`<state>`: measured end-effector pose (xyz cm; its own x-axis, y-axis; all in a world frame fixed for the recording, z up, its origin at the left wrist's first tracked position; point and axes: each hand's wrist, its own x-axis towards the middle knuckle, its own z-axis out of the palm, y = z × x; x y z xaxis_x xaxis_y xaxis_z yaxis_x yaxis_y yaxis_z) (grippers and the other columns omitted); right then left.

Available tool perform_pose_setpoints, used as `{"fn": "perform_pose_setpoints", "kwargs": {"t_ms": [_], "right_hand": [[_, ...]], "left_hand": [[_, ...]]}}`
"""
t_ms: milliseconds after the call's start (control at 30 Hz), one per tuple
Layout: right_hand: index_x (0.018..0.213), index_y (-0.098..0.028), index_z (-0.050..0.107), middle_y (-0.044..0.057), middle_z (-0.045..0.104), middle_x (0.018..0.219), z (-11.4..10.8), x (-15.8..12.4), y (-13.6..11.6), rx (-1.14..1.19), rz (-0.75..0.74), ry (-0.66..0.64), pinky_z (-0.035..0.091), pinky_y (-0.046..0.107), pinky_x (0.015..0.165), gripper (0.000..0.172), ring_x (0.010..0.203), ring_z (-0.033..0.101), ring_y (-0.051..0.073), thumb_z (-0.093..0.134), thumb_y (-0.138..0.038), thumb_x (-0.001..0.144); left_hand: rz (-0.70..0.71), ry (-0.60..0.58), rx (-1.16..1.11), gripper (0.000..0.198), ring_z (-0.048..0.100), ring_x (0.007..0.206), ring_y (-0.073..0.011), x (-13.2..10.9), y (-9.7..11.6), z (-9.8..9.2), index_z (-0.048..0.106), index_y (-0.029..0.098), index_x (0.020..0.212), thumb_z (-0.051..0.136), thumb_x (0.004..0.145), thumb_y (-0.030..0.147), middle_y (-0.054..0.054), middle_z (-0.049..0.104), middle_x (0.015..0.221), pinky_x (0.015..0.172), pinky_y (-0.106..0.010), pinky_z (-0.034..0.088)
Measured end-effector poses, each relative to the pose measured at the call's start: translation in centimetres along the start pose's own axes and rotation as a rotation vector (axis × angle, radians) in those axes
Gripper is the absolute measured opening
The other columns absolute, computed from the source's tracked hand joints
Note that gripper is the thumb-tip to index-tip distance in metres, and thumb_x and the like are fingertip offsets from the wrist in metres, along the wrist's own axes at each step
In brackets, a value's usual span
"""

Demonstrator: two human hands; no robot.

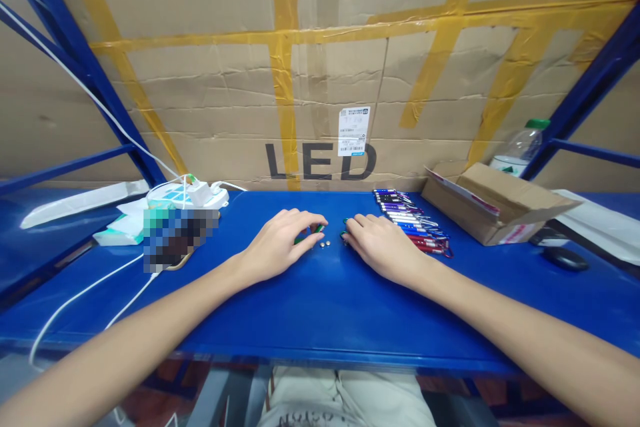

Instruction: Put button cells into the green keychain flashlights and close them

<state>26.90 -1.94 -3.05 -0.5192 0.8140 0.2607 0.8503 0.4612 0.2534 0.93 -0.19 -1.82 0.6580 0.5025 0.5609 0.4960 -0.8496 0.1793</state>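
My left hand (pixel 287 243) is closed, thumb and fingers pinching a green piece (pixel 301 238) that is mostly covered by the hand. To its right, my right hand (pixel 375 241) is curled palm down over another small green piece (pixel 345 221), of which only the ends show at the fingertips. Between the hands, two small silver button cells (pixel 325 244) lie on the blue table. Just beyond my right hand lies a row of slim keychain flashlights (pixel 400 213) with carabiner clips, in black, purple, silver, blue and red.
An open cardboard box (pixel 493 203), a black mouse (pixel 565 258) and a plastic bottle (pixel 520 147) stand at the right. On the left are a white power strip (pixel 213 197), a tissue pack (pixel 120 228), a blurred-out phone and white cables. A large carton (pixel 330 80) closes off the back.
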Motion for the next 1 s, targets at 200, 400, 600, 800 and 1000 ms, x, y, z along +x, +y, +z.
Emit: {"fn": "perform_pose_setpoints", "kwargs": {"t_ms": [200, 400, 600, 800, 1000], "right_hand": [[0.106, -0.018, 0.061, 0.011, 0.074, 0.105, -0.7, -0.3, -0.4, 0.189, -0.132, -0.033, 0.048, 0.038, 0.082, 0.016, 0.092, 0.070, 0.028, 0.056, -0.031, 0.112], [0.107, -0.020, 0.058, 0.007, 0.072, 0.105, -1.7, -0.6, -0.4, 0.492, -0.260, -0.089, 0.052, 0.034, 0.086, 0.009, 0.094, 0.070, 0.023, 0.058, -0.028, 0.112], [0.107, -0.021, 0.058, 0.006, 0.072, 0.103, -1.5, -0.7, -0.4, 0.523, -0.301, -0.082, 0.052, 0.033, 0.084, 0.008, 0.092, 0.069, 0.022, 0.058, -0.027, 0.112], [0.102, -0.021, 0.060, 0.007, 0.074, 0.100, -0.9, -0.5, -0.1, 0.352, -0.256, -0.064, 0.051, 0.035, 0.081, 0.016, 0.089, 0.070, 0.024, 0.053, -0.029, 0.114], [0.112, -0.017, 0.063, 0.013, 0.076, 0.109, 0.2, -0.1, 0.5, 0.090, -0.206, -0.035, 0.050, 0.038, 0.083, 0.014, 0.097, 0.072, 0.028, 0.052, -0.025, 0.114]], "left_hand": [[-0.002, 0.006, 0.002, 0.023, 0.071, 0.100, -0.0231, 0.0, -0.1, 0.1, 0.067, 0.023, 0.129, 0.056, 0.112, 0.034, -0.007, 0.079, 0.117, 0.092, -0.040, 0.051], [0.000, -0.007, -0.014, 0.023, 0.071, 0.103, -0.0237, 0.0, -0.2, 0.1, 0.067, 0.022, 0.130, 0.058, 0.112, 0.033, -0.007, 0.078, 0.119, 0.094, -0.040, 0.051], [-0.004, -0.007, -0.017, 0.023, 0.071, 0.103, -0.0233, -0.1, -0.2, 0.1, 0.067, 0.023, 0.130, 0.058, 0.112, 0.033, -0.007, 0.078, 0.118, 0.093, -0.039, 0.051], [0.004, -0.010, -0.022, 0.024, 0.071, 0.105, -0.0239, -0.1, -0.3, 0.1, 0.067, 0.023, 0.130, 0.056, 0.112, 0.034, -0.008, 0.078, 0.119, 0.095, -0.041, 0.052], [0.006, -0.016, -0.027, 0.025, 0.070, 0.105, -0.0238, -0.1, -0.2, 0.1, 0.066, 0.022, 0.131, 0.056, 0.113, 0.034, -0.008, 0.078, 0.122, 0.096, -0.041, 0.051]]}}
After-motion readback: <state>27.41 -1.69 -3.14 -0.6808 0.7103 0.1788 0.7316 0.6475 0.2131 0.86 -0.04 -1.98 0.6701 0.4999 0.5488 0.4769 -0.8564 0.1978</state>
